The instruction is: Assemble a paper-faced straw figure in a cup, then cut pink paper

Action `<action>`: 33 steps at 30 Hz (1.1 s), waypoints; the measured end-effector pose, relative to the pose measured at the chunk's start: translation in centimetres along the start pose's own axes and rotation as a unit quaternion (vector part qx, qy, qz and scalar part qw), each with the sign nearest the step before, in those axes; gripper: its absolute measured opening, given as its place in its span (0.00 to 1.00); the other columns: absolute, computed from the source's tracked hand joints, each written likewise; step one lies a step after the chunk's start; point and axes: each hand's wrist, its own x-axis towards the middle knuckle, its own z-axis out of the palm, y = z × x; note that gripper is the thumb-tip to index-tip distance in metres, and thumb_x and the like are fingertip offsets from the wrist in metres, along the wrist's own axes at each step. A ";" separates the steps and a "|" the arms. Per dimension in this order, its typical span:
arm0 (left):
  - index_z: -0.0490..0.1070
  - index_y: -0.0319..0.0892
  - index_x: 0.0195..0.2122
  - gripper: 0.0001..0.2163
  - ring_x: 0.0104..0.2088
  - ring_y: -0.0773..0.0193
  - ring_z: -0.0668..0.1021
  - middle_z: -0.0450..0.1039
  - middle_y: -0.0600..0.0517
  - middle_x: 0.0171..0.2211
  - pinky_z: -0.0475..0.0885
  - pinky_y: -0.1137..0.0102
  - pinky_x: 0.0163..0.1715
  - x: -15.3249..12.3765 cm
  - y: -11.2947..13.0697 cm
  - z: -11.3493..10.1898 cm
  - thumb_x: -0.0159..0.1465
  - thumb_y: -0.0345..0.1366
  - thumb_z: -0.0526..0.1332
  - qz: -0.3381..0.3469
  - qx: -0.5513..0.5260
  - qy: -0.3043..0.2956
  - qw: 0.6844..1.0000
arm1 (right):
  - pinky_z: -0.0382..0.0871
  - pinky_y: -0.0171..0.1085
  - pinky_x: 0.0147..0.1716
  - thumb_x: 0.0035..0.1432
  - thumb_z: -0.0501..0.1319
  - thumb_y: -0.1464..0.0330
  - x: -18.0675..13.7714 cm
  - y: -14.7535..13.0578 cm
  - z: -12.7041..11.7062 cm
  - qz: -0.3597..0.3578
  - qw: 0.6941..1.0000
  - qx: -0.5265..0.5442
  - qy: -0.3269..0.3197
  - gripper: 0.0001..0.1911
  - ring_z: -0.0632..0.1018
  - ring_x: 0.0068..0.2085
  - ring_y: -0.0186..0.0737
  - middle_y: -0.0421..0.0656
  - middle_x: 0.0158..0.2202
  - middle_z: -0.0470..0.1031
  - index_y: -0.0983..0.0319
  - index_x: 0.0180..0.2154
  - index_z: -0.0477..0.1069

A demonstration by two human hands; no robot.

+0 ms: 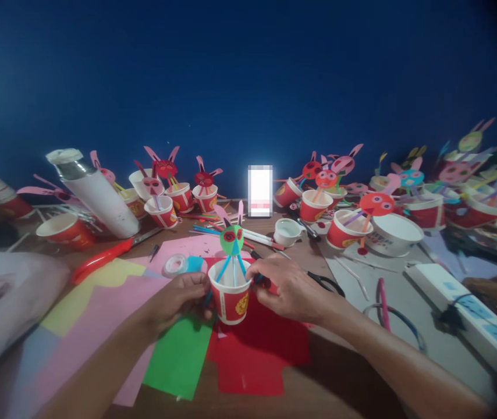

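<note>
Plain dark-blue wall [248,87], brown wood-toned counter [327,378] before it, dim light, brighter glow [260,158] low on the wall's middle

Craft wkspace: tbl [331,381] w/ col. sheets [183,358], pens [255,236], cups [230,304]

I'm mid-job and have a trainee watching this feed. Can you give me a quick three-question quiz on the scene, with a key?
1. Multiple choice: what colour is most of the rabbit-eared face above the red cup that sits between the left hand and the right hand?
A) Yellow
B) Green
C) Purple

2. True or false: the red-handled tool lies to the right of that cup.

3. Short answer: which hand is nearer the white power strip?

Key:
1. B
2. False; it lies to the left of the cup.
3. The right hand.
</note>
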 end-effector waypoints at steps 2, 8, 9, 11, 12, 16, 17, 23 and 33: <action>0.70 0.37 0.30 0.12 0.20 0.70 0.74 0.73 0.51 0.22 0.68 0.77 0.20 -0.1 -0.2 0.0 0.54 0.41 0.66 -0.009 -0.015 -0.006 1.000 | 0.62 0.36 0.35 0.50 0.57 0.76 -0.1 -0.1 0.1 -0.007 1.000 -0.004 0.003 0.10 0.73 0.33 0.39 0.43 0.30 0.75 0.63 0.37 0.70; 0.69 0.36 0.26 0.14 0.18 0.69 0.73 0.72 0.51 0.20 0.70 0.74 0.20 0.0 -0.3 0.1 0.51 0.42 0.69 -0.005 -0.018 -0.009 1.000 | 0.62 0.36 0.37 0.50 0.56 0.76 -0.2 -0.3 0.2 -0.031 0.999 -0.010 0.012 0.10 0.74 0.34 0.40 0.43 0.30 0.75 0.63 0.36 0.70; 0.69 0.36 0.25 0.14 0.18 0.68 0.73 0.71 0.52 0.20 0.70 0.74 0.20 0.0 -0.3 0.1 0.50 0.42 0.69 -0.007 -0.022 -0.008 1.000 | 0.63 0.36 0.37 0.50 0.56 0.76 -0.2 -0.4 0.1 -0.032 0.999 -0.010 0.014 0.10 0.74 0.35 0.41 0.43 0.30 0.75 0.63 0.36 0.70; 0.69 0.36 0.25 0.15 0.18 0.68 0.73 0.71 0.52 0.20 0.71 0.73 0.20 0.0 -0.4 0.0 0.50 0.43 0.69 -0.009 -0.032 -0.016 0.999 | 0.63 0.36 0.37 0.50 0.56 0.77 -0.2 -0.4 0.1 -0.033 0.999 -0.011 0.017 0.10 0.74 0.35 0.41 0.44 0.31 0.76 0.63 0.36 0.70; 0.69 0.36 0.26 0.15 0.18 0.68 0.73 0.71 0.52 0.20 0.71 0.73 0.21 0.0 -0.4 0.0 0.50 0.42 0.69 -0.010 -0.037 -0.022 0.999 | 0.63 0.37 0.37 0.49 0.56 0.77 -0.2 -0.4 0.0 -0.032 0.999 -0.011 0.018 0.10 0.74 0.35 0.41 0.44 0.31 0.76 0.63 0.36 0.70; 0.71 0.36 0.28 0.12 0.19 0.68 0.73 0.72 0.52 0.21 0.71 0.72 0.22 0.0 -0.8 -0.1 0.52 0.40 0.68 0.000 -0.046 -0.038 0.998 | 0.63 0.37 0.37 0.49 0.56 0.77 -0.2 -0.7 -0.2 -0.036 0.999 -0.014 0.021 0.11 0.74 0.34 0.41 0.44 0.31 0.76 0.63 0.36 0.70; 0.71 0.36 0.28 0.11 0.20 0.68 0.73 0.71 0.52 0.21 0.71 0.71 0.22 0.0 -0.8 -0.1 0.53 0.39 0.68 0.003 -0.044 -0.040 0.998 | 0.63 0.37 0.37 0.49 0.56 0.77 -0.2 -0.8 -0.2 -0.037 0.999 -0.014 0.020 0.11 0.74 0.34 0.42 0.44 0.31 0.76 0.63 0.36 0.70; 0.71 0.35 0.26 0.11 0.20 0.67 0.73 0.71 0.50 0.19 0.71 0.71 0.22 0.0 -0.9 -0.1 0.51 0.39 0.68 0.008 -0.034 -0.062 0.997 | 0.64 0.38 0.36 0.49 0.56 0.77 -0.3 -1.2 -0.5 -0.051 0.998 -0.023 0.017 0.10 0.73 0.34 0.42 0.44 0.29 0.75 0.64 0.35 0.71; 0.72 0.36 0.25 0.05 0.18 0.69 0.71 0.68 0.55 0.18 0.72 0.71 0.21 0.0 -1.1 0.6 0.48 0.31 0.66 -0.024 0.003 0.010 1.000 | 0.64 0.39 0.39 0.49 0.57 0.76 -0.3 -1.3 -0.4 -0.052 0.998 -0.027 0.004 0.10 0.74 0.34 0.42 0.44 0.31 0.76 0.63 0.37 0.71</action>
